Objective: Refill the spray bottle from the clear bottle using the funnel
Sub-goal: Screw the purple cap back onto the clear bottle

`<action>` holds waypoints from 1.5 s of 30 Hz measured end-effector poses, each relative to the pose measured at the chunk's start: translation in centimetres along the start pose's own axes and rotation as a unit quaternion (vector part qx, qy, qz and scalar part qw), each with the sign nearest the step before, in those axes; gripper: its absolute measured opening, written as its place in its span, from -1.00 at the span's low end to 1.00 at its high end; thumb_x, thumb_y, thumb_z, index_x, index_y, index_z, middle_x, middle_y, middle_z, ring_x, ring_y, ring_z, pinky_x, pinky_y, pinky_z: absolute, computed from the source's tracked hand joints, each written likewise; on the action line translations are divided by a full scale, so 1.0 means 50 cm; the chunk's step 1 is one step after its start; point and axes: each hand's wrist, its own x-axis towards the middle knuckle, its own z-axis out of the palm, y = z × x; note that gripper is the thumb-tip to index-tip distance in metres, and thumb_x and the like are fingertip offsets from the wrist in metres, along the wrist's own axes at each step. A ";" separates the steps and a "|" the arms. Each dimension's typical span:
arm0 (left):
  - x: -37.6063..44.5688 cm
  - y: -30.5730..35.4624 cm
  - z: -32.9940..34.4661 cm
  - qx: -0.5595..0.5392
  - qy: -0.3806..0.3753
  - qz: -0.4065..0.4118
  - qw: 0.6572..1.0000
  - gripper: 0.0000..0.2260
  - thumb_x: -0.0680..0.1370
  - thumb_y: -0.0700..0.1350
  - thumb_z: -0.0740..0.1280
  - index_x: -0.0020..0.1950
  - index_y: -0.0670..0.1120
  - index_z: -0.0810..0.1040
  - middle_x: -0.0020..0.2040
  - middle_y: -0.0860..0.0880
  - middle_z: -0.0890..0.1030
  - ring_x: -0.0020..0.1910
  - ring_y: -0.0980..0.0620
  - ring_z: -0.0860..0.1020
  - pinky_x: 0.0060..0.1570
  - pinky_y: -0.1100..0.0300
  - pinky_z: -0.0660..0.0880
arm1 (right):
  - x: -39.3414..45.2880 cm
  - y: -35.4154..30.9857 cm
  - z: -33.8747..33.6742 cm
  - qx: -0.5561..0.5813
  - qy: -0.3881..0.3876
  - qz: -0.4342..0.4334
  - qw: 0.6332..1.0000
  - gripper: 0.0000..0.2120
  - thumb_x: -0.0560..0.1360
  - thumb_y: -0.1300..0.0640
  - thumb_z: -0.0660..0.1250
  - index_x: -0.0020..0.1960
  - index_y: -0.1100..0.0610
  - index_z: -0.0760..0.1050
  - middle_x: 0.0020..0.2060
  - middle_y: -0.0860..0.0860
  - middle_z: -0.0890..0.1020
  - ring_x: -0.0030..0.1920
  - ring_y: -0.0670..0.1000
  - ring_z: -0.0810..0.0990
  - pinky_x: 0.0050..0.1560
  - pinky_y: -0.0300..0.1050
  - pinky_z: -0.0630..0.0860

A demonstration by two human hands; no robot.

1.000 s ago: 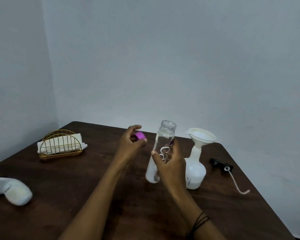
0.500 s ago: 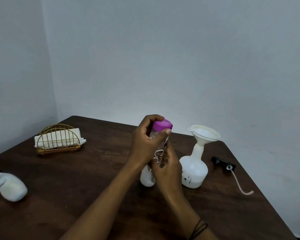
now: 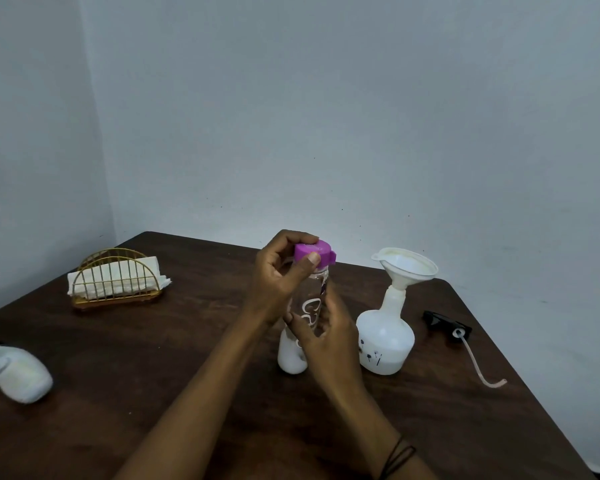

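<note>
The clear bottle (image 3: 293,358) stands upright on the dark table, with a little white liquid at its bottom. My right hand (image 3: 326,336) grips its body from the front. My left hand (image 3: 278,282) holds the purple cap (image 3: 315,252), which sits on the bottle's mouth. To the right stands the white spray bottle (image 3: 385,337), partly filled with white liquid, with the white funnel (image 3: 407,266) seated in its neck. The black spray head (image 3: 445,323) with its pale tube lies on the table further right.
A gold wire holder with white napkins (image 3: 116,278) stands at the back left. A white curved object (image 3: 18,372) lies at the left edge. The table's right edge (image 3: 520,386) runs close behind the spray head.
My left hand brought the purple cap from the left onto the open bottle mouth and now holds it there. The bottle has come upright and shifted slightly left.
</note>
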 end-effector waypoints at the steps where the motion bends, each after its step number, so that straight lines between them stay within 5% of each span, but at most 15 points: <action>1: 0.001 0.000 0.003 0.002 0.023 -0.004 1.000 -0.71 0.41 0.03 0.46 0.06 -0.08 0.59 0.04 -0.03 0.66 0.01 0.02 0.64 -0.07 0.15 0.61 | 0.000 0.000 0.002 -0.003 -0.001 0.001 1.000 -0.54 0.45 0.00 0.46 0.24 -0.33 0.38 0.07 -0.16 0.66 0.08 -0.13 0.64 0.05 0.00 0.62; 6: 0.004 -0.006 0.015 -0.013 0.029 -0.039 0.999 -0.87 0.54 -0.05 0.34 0.05 0.03 0.63 0.04 -0.04 0.67 0.00 -0.08 0.64 -0.04 -0.04 0.60 | 0.003 0.002 0.004 -0.001 -0.010 0.007 1.000 -0.55 0.44 -0.02 0.44 0.29 -0.19 0.40 0.10 -0.14 0.64 0.09 -0.13 0.63 0.07 0.00 0.61; 9: 0.003 -0.014 0.023 -0.044 0.033 -0.066 0.996 -0.71 0.59 0.06 0.18 0.23 0.10 0.59 0.21 -0.14 0.63 0.13 -0.20 0.62 0.02 -0.07 0.59 | 0.002 0.005 0.005 -0.001 -0.010 0.006 1.000 -0.52 0.42 -0.06 0.41 0.32 -0.11 0.41 0.11 -0.12 0.63 0.11 -0.11 0.62 0.08 0.03 0.60; 13: -0.009 -0.019 0.029 0.033 0.060 -0.026 0.997 -0.48 0.46 0.24 0.35 0.39 0.13 0.43 0.27 0.00 0.56 0.19 0.02 0.60 0.05 0.12 0.62 | 0.001 0.000 0.004 -0.004 -0.006 0.009 1.000 -0.60 0.41 0.00 0.40 0.21 -0.21 0.44 0.07 -0.18 0.62 0.08 -0.18 0.61 0.03 -0.14 0.58; 17: -0.014 -0.031 0.029 0.022 0.141 -0.046 0.989 -0.75 0.68 -0.01 0.18 0.35 0.11 0.46 0.11 0.07 0.63 0.08 0.04 0.65 -0.07 0.13 0.63 | 0.001 0.003 0.008 -0.007 -0.011 0.005 1.000 -0.44 0.39 -0.06 0.35 0.38 -0.09 0.37 0.11 -0.08 0.62 0.09 -0.09 0.62 0.06 0.00 0.61; 22: -0.017 -0.032 0.027 -0.003 0.121 -0.040 0.992 -0.51 0.49 0.36 0.27 0.34 0.16 0.43 0.22 -0.01 0.61 0.19 -0.06 0.62 -0.01 0.05 0.65 | -0.002 0.003 0.009 -0.008 -0.007 0.006 1.000 -0.41 0.40 -0.09 0.36 0.41 -0.08 0.35 0.13 -0.07 0.61 0.12 -0.08 0.62 0.09 0.04 0.60; 26: -0.010 -0.037 0.023 -0.021 0.177 -0.078 0.981 -0.77 0.64 0.09 0.20 0.21 0.06 0.54 0.10 0.02 0.65 0.13 -0.09 0.64 0.01 -0.05 0.64 | -0.002 0.009 0.009 -0.012 -0.007 0.009 1.000 -0.47 0.42 -0.04 0.39 0.36 -0.11 0.37 0.09 -0.06 0.62 0.09 -0.06 0.63 0.06 0.07 0.60; 31: -0.017 -0.028 0.033 -0.034 0.111 -0.065 0.991 -0.64 0.54 0.13 0.30 0.29 0.05 0.45 0.18 -0.08 0.59 0.07 -0.05 0.66 -0.16 0.16 0.62 | -0.002 0.009 0.006 -0.016 -0.001 0.007 1.000 -0.46 0.42 -0.01 0.40 0.37 -0.13 0.36 0.12 -0.11 0.60 0.12 -0.12 0.61 0.09 -0.01 0.60; 34: -0.010 -0.037 0.025 -0.041 0.175 -0.092 0.979 -0.76 0.67 0.06 0.18 0.24 -0.01 0.51 0.06 -0.03 0.63 0.01 -0.09 0.65 -0.22 0.22 0.59 | -0.003 0.011 0.007 -0.023 -0.004 0.008 1.000 -0.49 0.44 0.02 0.41 0.35 -0.13 0.36 0.09 -0.08 0.61 0.09 -0.10 0.61 0.07 0.03 0.60; 37: -0.015 -0.040 0.026 -0.052 0.127 -0.075 0.988 -0.59 0.52 0.31 0.26 0.23 0.10 0.49 0.13 -0.11 0.61 0.02 -0.13 0.66 -0.16 0.08 0.64 | -0.004 0.009 0.007 -0.027 0.000 0.008 1.000 -0.46 0.44 0.01 0.41 0.37 -0.19 0.33 0.13 -0.11 0.60 0.13 -0.13 0.59 0.11 -0.02 0.60; 41: -0.010 -0.040 0.025 -0.042 0.161 -0.083 0.983 -0.85 0.66 0.02 0.22 0.15 0.05 0.53 0.12 -0.10 0.61 0.05 -0.13 0.65 -0.17 0.14 0.59 | -0.004 0.009 0.009 -0.027 -0.006 0.005 1.000 -0.46 0.44 -0.02 0.40 0.38 -0.10 0.34 0.12 -0.08 0.60 0.12 -0.11 0.60 0.10 0.02 0.59; 45: -0.016 -0.040 0.024 -0.051 0.125 -0.069 0.988 -0.69 0.54 0.16 0.29 0.20 0.04 0.46 0.15 -0.15 0.58 -0.02 0.00 0.67 -0.15 0.11 0.61 | -0.005 0.004 0.007 -0.020 -0.004 0.004 1.000 -0.43 0.43 -0.03 0.39 0.41 -0.10 0.34 0.19 -0.12 0.58 0.18 -0.16 0.57 0.16 -0.04 0.58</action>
